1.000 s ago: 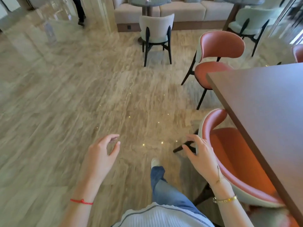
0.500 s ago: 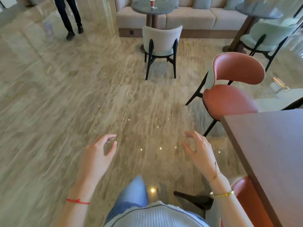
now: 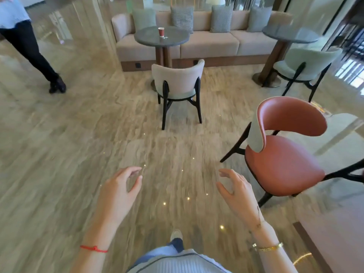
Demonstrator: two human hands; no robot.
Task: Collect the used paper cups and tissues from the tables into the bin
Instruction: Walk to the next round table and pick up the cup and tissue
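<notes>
Both hands point(image 3: 118, 191) empty; red paper cup point(image 3: 161, 32) on round table point(image 3: 143, 39).

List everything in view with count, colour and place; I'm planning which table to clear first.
paper cup: one, red, upright on the left round table
small scrap: one, pale, beside the cup; too small to identify
round tables: two, grey, in front of the sofa
sofa: one, beige, far wall
cushions: four, grey-green, on the sofa
pale chairs: two, one at each round table
orange chair: one, right
brown table: one, bottom right corner
other person: one, dark trousers, far left
left hand: holds nothing, red wrist string
right hand: holds nothing, gold bracelet
</notes>
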